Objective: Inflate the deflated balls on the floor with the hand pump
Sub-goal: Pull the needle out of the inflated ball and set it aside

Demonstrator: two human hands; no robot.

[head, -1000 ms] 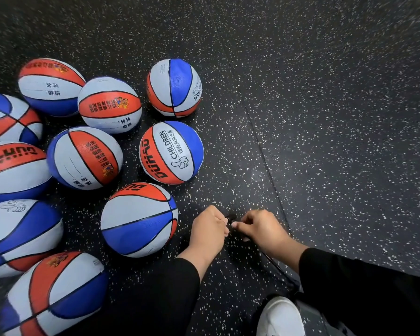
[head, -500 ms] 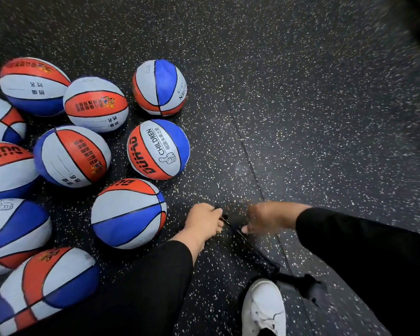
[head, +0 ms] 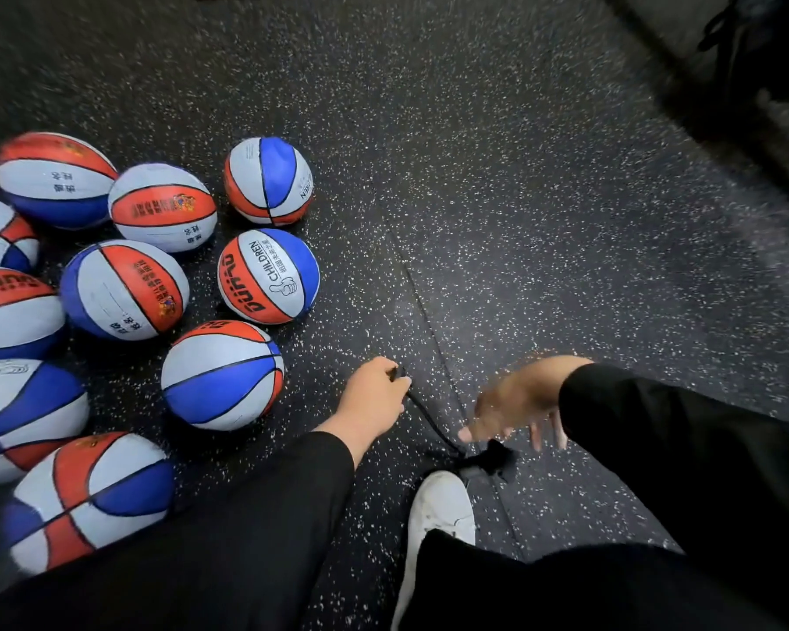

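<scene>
Several red, white and blue basketballs lie grouped on the dark speckled floor at the left; the nearest ball (head: 222,374) sits just left of my left hand (head: 371,400). That hand pinches the tip of a thin black pump hose (head: 429,419). The hose runs down and right to the black pump base (head: 490,457) beside my white shoe (head: 438,512). My right hand (head: 518,403) hovers blurred above the pump base with its fingers spread, holding nothing. The pump's body is mostly hidden.
A floor-mat seam (head: 422,307) runs diagonally past my hands. Dark blurred objects with black straps (head: 748,52) stand at the top right. My black sleeves and trouser leg fill the bottom of the view.
My right hand has let go of the hose tip and swung right and down toward the pump base. My left hand keeps the hose tip. The view has tilted up and right.
</scene>
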